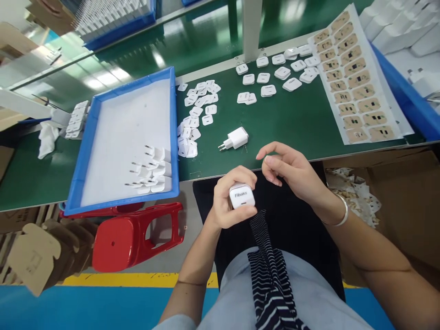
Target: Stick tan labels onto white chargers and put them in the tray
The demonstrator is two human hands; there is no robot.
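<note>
My left hand (228, 197) grips a white charger (242, 196) just below the table's front edge. Its end face, lettered "Fibaks" and with a small dark port, points up toward me. My right hand (287, 172) hovers to the right of it, fingers loosely bent and apart, with nothing visible in them. Another white charger (237, 137) lies on the green table (285, 123) beyond my hands, its two prongs pointing left. Small white cover plates lie in a heap (199, 103) at the left and in a looser group (268, 78) at the back.
A blue-rimmed tray (174, 137) to the left holds several white plug chargers (154, 172) in its near right corner. At the right lies a sheet of tan stickers (357, 82) beside a blue bin (405, 87). A red stool (117, 243) and cardboard pieces (37, 256) stand below left.
</note>
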